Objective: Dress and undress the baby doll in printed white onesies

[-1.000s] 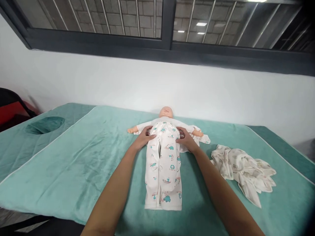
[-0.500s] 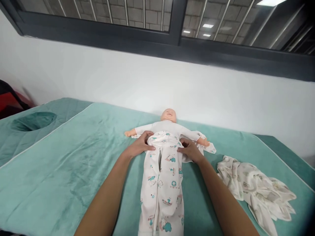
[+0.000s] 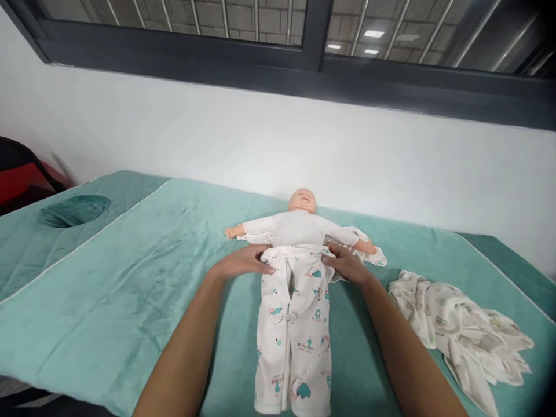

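Observation:
A baby doll (image 3: 299, 227) in a white long-sleeved top lies on its back, head toward the wall and arms spread. White baby pants (image 3: 293, 341) with a teal and pink print cover its lower body, legs pointing toward me, a slit gaping at the crotch. My left hand (image 3: 245, 260) pinches the waistband at the left side, thumb in front. On the opposite side my right hand (image 3: 347, 262) grips the same waistband, its fingertips partly hidden by the cloth. A printed white garment (image 3: 377, 257) is spread beneath the doll's back and arms.
A crumpled white printed cloth (image 3: 460, 330) lies right of my right forearm. Everything rests on a teal padded bed (image 3: 130, 289) with a round hole (image 3: 73, 211) at its left. Behind it rise a white wall (image 3: 195, 133) and a dark window frame (image 3: 260, 63). A red and black object (image 3: 26, 179) stands far left.
The pants' waistband has come down toward me and lies flatter, so more of the doll's white top shows. Both hands keep their grip. The view has shifted slightly.

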Demonstrator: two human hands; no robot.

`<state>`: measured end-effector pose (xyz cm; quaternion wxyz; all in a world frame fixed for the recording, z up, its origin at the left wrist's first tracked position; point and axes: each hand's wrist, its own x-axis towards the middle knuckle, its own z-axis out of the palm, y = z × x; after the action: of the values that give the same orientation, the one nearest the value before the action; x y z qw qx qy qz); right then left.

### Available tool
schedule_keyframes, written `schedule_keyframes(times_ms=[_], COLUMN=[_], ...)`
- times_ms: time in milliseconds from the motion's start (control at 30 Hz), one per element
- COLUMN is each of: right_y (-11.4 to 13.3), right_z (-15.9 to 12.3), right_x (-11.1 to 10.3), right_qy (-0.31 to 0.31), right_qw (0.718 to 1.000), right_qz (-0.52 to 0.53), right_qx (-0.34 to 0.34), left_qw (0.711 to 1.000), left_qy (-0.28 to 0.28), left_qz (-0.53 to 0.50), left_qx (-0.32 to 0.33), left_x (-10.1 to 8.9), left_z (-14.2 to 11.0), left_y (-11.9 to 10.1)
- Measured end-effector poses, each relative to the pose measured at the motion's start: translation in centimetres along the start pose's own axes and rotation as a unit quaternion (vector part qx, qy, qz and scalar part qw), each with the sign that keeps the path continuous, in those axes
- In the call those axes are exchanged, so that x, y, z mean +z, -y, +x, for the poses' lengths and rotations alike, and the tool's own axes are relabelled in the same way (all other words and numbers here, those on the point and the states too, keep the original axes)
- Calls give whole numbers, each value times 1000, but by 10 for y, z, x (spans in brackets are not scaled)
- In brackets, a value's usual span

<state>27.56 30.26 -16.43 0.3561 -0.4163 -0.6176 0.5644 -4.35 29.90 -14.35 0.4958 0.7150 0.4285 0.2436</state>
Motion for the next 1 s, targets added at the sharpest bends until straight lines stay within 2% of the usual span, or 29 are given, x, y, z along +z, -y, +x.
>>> schedule_keyframes(times_ms=[67, 100, 200, 300, 400, 500, 567, 667, 767, 900, 933, 1000], right_y=[9, 12, 14, 7, -3, -9, -11, -14, -13, -2, 1, 5], right_z=[-6, -9, -14, -14, -12, -11, -10, -8, -10, -26, -32, -42], right_x=[-4, -4, 3, 11, 13, 17, 21, 26, 25, 16, 15, 16], right_qy=[60, 81, 89, 31, -28, -86, -126, -139, -103, -35, -9, 45], right_qw=[996, 992, 988, 990, 989, 988, 988, 989, 994, 994, 993, 990], right_qz=[-64, -84, -122, -133, -132, -111, -60, 34, 26, -100, -118, -136], right_qx=[27, 41, 23, -45, -65, -65, -60, -32, -31, -41, -27, -6], left_qw=[998, 997, 990, 977, 976, 982, 983, 984, 991, 997, 996, 995], left_qy=[46, 50, -17, -79, -110, -129, -152, -169, -122, 10, 29, 25], left_qz=[35, 56, 121, 154, 131, 88, 54, -6, -28, -3, 9, 39], left_qx=[14, 26, 77, 122, 133, 109, 86, 59, 45, 73, 83, 93], left_x=[-2, -1, 7, 16, 22, 29, 34, 37, 33, 27, 28, 34], left_z=[-8, -11, -10, -4, 1, 2, 2, 4, 0, -19, -25, -36], left_y=[-2, -2, -3, -4, -4, -3, -2, -3, -8, -11, -11, -8])
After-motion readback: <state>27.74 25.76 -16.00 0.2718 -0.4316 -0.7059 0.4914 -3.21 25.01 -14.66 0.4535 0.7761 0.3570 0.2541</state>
